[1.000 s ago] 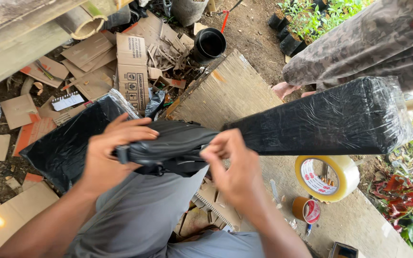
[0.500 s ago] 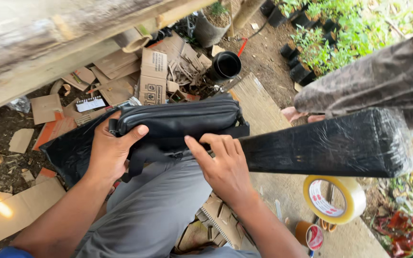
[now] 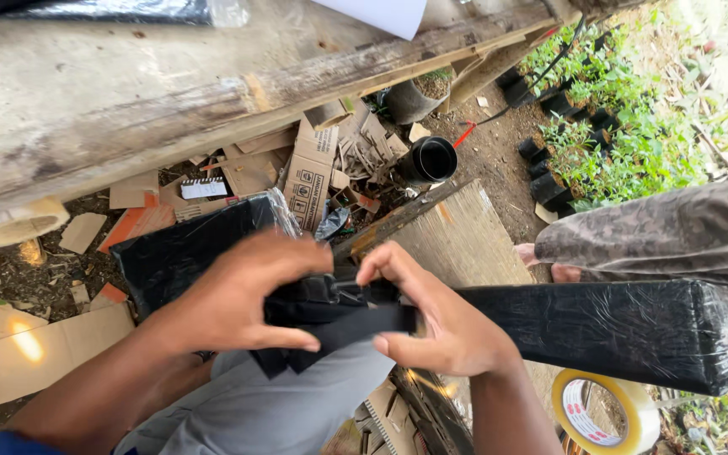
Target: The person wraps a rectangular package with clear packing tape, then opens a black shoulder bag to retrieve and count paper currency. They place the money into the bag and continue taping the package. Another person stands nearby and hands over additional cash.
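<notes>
My left hand point(image 3: 229, 295) and right hand point(image 3: 440, 324) both clamp the black fabric bag point(image 3: 339, 316) over my lap, near the long black-wrapped package point(image 3: 625, 333). I'd keep its edges aligned, folding flat.

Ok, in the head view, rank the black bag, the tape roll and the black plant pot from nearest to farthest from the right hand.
1. Black bag: gripped by the right hand, at its fingers.
2. Tape roll: lower right, beside the forearm.
3. Black plant pot: up on the ground beyond the wooden board.
</notes>
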